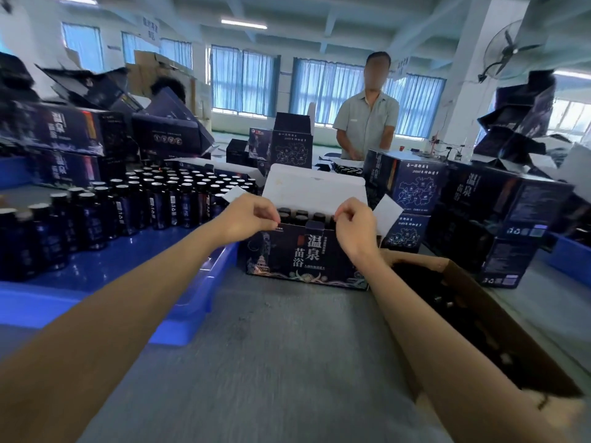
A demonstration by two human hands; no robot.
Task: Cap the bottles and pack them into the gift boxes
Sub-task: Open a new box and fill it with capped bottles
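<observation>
The fingers [271,219] of the left hand [248,215] are curled and pinched on the top front edge of the open gift box [307,254], near its left corner; the fingers [343,215] of the right hand [355,223] pinch the same edge near the right corner. The box stands upright on the grey table [281,346], its white lid flap [315,190] raised behind, small white side flaps out to either side. Dark capped bottles [300,215] show in a row inside the box, between the two hands. To the left, many more dark bottles [166,196] stand in a blue tray [105,279]. To the right lies an open brown carton [479,318] with dark contents, blurred. Stacked dark gift boxes [499,215] rise behind, and a person in a grey shirt [367,123] stands across the table
</observation>
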